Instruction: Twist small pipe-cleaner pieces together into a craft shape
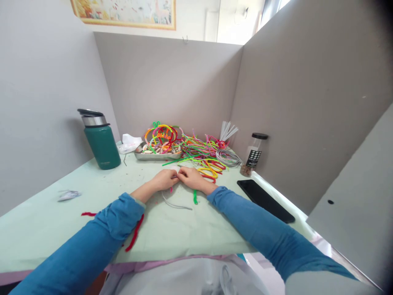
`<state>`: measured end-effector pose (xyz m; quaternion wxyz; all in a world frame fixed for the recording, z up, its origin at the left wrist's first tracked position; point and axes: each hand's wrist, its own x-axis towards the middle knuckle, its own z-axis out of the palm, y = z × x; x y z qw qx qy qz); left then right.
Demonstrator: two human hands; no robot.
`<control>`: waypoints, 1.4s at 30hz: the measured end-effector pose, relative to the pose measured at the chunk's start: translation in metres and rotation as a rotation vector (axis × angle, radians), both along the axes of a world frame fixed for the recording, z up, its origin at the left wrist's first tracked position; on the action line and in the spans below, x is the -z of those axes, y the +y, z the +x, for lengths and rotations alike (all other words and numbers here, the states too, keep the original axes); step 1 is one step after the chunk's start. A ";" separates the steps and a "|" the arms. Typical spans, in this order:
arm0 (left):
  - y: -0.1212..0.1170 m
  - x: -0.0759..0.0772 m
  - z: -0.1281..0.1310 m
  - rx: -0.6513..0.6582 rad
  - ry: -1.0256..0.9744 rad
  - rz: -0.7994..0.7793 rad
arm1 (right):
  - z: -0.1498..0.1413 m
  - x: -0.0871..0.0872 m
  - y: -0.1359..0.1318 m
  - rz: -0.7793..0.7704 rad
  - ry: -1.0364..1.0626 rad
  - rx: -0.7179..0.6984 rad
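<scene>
My left hand [165,179] and my right hand [192,178] meet over the middle of the table, fingertips pinched together. Whatever lies between them is too small and too covered to name. A short pink piece [171,189] shows just below my left fingers. Under my right hand lies a short green pipe cleaner piece [195,197]. A thin grey wire [176,206] curves over the cloth on the near side of my hands. Red pipe cleaner pieces [135,233] lie by my left forearm. Yellow and red bent pipe cleaners [210,170] rest just beyond my right wrist.
Behind my hands stand a metal tray [158,156] with pipe cleaner shapes and a heap of coloured pipe cleaners [199,145]. A grey wire coil [229,158] lies beside them. A green bottle [102,141] stands left; a black-lidded jar [254,155] and a phone [265,200] are right.
</scene>
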<state>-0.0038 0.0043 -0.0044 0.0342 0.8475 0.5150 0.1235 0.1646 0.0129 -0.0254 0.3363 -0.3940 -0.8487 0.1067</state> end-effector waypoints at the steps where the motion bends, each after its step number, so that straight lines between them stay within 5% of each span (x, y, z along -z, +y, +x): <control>1: 0.000 0.000 0.000 -0.001 0.004 0.002 | 0.000 0.000 0.000 0.002 0.000 -0.001; 42: -0.002 -0.001 0.001 -0.005 0.009 0.003 | 0.000 0.001 0.001 -0.001 -0.007 0.003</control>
